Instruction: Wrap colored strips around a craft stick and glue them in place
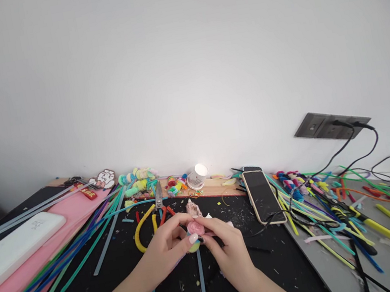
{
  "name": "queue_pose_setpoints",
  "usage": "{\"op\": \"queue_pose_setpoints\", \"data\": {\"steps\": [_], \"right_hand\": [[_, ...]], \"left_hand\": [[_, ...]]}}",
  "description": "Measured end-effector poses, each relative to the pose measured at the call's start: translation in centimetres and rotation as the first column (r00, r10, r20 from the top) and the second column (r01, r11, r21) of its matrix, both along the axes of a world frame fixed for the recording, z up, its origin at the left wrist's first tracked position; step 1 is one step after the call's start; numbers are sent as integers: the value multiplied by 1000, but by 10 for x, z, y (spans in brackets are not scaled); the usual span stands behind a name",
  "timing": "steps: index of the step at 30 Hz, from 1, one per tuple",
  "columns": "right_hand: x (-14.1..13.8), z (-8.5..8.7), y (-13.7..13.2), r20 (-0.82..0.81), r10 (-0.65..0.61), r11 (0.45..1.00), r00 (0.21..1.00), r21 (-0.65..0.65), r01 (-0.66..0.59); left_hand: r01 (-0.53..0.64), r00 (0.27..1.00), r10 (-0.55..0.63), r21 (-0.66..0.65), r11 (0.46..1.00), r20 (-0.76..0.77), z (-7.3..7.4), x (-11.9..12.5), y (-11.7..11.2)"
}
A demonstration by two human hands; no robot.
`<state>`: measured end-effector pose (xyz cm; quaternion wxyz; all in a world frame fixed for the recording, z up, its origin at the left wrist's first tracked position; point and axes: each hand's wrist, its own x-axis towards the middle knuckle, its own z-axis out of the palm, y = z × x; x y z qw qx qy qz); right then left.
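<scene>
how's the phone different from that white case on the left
The phone is dark with a pale rim; the white case is plain white. The phone lies on the black mat, right of both hands, with its long side running toward the wall; the case lies on the pink sheet at far left, slanted across it. The case looks longer and thicker. Both lie flat, untouched by either hand.
</scene>
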<state>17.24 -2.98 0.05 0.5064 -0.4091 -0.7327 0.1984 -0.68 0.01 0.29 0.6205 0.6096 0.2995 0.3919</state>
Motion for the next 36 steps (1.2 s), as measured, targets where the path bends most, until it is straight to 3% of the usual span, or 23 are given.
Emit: {"op": "queue_pose_setpoints", "data": {"steps": [7, 13, 18, 21, 25, 31, 36], "right_hand": [[-2, 2, -1, -119, 29, 991, 992, -130, -44], [0, 2, 0, -141, 22, 981, 990, -188, -48], [8, 1, 4, 108, -189, 971, 976, -125, 202], [12, -2, 7, 380, -288, 934, 879, -89, 345], [12, -5, 8, 633, -257, 893, 730, -134, 430], [13, -8, 11, 664, -252, 891, 704, -125, 436], [18, -5, 15, 523, -334, 904, 784, -56, 423]], "left_hand": [[-75, 990, 83, 72, 995, -110, 4, -1, 0], [-165, 983, 168, 41, 985, -74, 4, -3, 2], [-282, 956, 291, -175, 943, 26, 8, -7, 7], [-333, 925, 367, -249, 909, 103, 8, -9, 11], [-340, 906, 398, -316, 886, 141, 6, -9, 14], [-343, 920, 382, -298, 891, 84, 11, -8, 12], [-380, 925, 377, -129, 916, -52, 11, -10, 12]]}}
